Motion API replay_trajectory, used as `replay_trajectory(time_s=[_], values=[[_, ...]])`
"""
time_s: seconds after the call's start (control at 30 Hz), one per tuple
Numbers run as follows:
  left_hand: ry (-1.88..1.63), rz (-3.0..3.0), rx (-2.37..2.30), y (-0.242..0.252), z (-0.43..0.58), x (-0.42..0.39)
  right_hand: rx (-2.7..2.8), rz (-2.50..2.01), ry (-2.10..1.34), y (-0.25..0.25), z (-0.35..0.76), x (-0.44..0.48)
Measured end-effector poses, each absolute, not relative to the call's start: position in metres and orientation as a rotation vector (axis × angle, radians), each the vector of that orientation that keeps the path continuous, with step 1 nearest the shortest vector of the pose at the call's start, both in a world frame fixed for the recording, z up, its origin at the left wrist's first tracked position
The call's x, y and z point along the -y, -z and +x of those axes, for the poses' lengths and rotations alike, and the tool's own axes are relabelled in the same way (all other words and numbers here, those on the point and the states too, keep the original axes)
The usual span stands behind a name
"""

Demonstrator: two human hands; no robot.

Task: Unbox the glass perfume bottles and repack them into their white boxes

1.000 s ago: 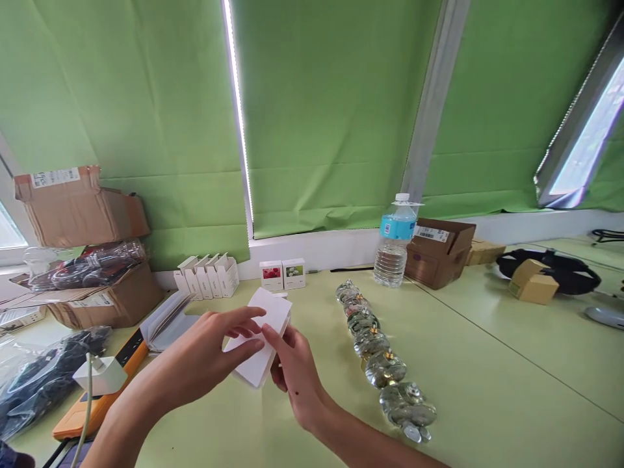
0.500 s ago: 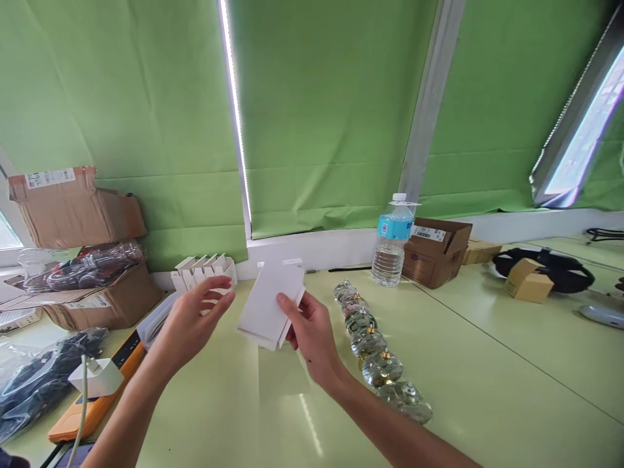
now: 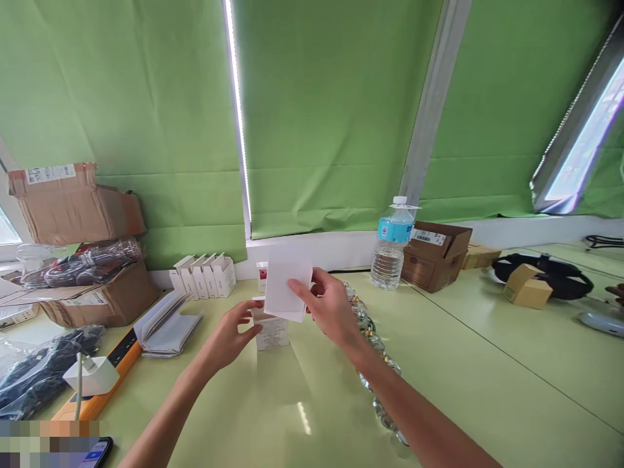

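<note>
My right hand (image 3: 334,309) pinches a flat white folded card (image 3: 288,289), thumb on its near face, and holds it upright. Behind and below the card stands a small white box (image 3: 272,333) with fine print on its front; its top is partly hidden by the card. My left hand (image 3: 237,331) is at the left side of this box, thumb and fingers around its edge. To the right, a row of shiny, clear glass pieces with gold-coloured bits (image 3: 373,341) runs along the table, partly covered by my right forearm.
Several slim white cartons (image 3: 205,276) stand at the back left, near a stack of white folded papers (image 3: 168,325). An orange power strip (image 3: 124,364) with a white plug lies left. A water bottle (image 3: 389,250) and a brown carton (image 3: 433,257) stand behind the glass row.
My left hand has moved right and down, away from the white papers, to the small box. My right hand has shifted the card slightly right and turned it more upright.
</note>
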State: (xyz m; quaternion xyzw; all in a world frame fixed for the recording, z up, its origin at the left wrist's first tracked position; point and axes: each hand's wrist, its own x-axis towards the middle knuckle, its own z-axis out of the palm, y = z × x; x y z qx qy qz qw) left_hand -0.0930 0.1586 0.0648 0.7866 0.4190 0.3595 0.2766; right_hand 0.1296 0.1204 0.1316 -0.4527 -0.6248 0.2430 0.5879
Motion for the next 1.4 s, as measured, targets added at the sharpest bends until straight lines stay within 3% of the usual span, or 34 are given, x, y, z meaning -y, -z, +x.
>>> replay_trajectory(time_s=[0.33,0.8,1.1,1.4], values=[[-0.804,1.919,-0.822,-0.077,-0.092,-0.151,1.614,-1.001,-0.75,-0.113,0.126,-0.132],[-0.899,1.943,-0.959,-0.076,-0.086,-0.146,1.88,-1.307,-0.394,-0.123,0.137,-0.124],[-0.895,1.986,-0.959,-0.073,-0.087,-0.145,1.814,-1.205,-0.455,-0.134,0.131,-0.111],[-0.905,2.004,-0.983,-0.074,-0.086,-0.144,1.855,-1.169,-0.292,-0.131,0.128,-0.112]])
